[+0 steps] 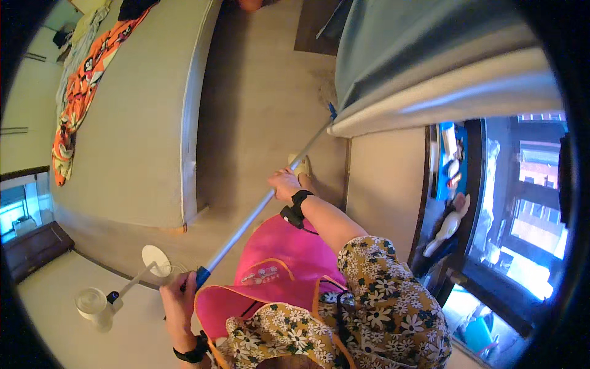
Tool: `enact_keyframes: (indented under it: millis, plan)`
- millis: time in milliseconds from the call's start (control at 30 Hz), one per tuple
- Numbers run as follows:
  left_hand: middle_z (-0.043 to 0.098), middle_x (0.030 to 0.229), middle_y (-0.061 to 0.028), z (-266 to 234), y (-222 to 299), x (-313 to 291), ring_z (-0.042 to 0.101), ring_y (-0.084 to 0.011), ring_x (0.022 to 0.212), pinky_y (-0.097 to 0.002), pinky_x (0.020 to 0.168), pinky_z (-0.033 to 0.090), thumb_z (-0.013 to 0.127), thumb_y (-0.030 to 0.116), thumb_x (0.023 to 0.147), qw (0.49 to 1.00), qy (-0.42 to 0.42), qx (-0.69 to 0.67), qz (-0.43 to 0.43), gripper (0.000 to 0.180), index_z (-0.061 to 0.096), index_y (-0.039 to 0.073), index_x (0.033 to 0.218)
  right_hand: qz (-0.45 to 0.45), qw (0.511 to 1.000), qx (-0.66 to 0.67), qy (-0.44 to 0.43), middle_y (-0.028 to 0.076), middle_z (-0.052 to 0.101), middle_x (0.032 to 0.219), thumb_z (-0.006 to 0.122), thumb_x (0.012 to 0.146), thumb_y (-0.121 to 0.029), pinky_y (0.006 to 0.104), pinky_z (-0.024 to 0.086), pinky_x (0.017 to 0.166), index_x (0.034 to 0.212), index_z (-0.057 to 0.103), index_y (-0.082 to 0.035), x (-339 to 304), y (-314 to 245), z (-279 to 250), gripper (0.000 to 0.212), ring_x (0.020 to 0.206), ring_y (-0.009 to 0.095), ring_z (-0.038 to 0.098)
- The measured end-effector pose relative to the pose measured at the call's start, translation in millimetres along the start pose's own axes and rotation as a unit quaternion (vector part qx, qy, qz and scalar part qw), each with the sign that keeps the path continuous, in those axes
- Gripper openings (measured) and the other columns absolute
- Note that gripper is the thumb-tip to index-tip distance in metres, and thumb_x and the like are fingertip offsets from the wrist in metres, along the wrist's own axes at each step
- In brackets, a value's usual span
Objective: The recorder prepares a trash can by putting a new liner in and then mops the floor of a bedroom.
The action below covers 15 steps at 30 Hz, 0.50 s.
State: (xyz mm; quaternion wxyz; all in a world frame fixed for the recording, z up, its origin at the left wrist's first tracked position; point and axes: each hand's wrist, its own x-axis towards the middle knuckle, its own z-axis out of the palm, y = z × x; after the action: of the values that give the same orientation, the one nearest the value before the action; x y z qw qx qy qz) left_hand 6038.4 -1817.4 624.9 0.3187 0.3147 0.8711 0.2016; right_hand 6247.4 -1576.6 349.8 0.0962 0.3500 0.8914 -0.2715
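Observation:
A long silvery-blue pole (241,225) with blue end fittings slants from lower left up to the right. My left hand (178,300) is closed round its near end, at the blue grip (202,276). Farther along the shaft, my right hand (284,183) is wrapped round it. The pole's far end has a blue joint (332,111) low by the floor, beside the corner of a cloth-covered piece of furniture (442,92). A pale, blurry patch shows by that joint; whether it is the tool's head I cannot tell.
A bed-like pale surface (135,117) with an orange patterned cloth (86,86) stands left of the strip of floor (258,92). A white lamp or fan on a round base (156,261) is at lower left. A cluttered windowsill (452,160) lies at right.

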Motion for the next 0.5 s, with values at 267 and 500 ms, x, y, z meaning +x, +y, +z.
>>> enact_keyframes:
  millis: [267,500]
  plan:
    - [0.053,0.055,-0.0098,-76.9,-42.3,-46.5,0.046,-0.0112,0.047,-0.0252,0.047,0.038,0.060,0.015,0.077,0.987,0.036,0.131,0.085,0.017,0.060,-0.002,0.078,0.030,0.997,0.055,0.046,0.010,0.059,0.082,0.060,0.059,-0.017,0.0400,0.035,0.084,0.074,0.059,-0.009,-77.2,-104.4,64.1,0.017,0.086,0.028,0.054]
    - [0.053,0.056,-0.0027,-125.4,-21.3,-18.3,0.044,-0.0079,0.047,-0.0249,0.045,0.037,0.056,0.014,0.081,0.978,0.157,0.047,0.132,0.015,0.060,0.000,0.078,0.099,0.976,0.185,0.056,0.011,0.058,0.071,0.060,0.059,-0.017,0.0418,0.043,0.068,0.068,0.055,-0.011,-115.0,-163.2,94.9,0.011,0.074,0.031,0.056]
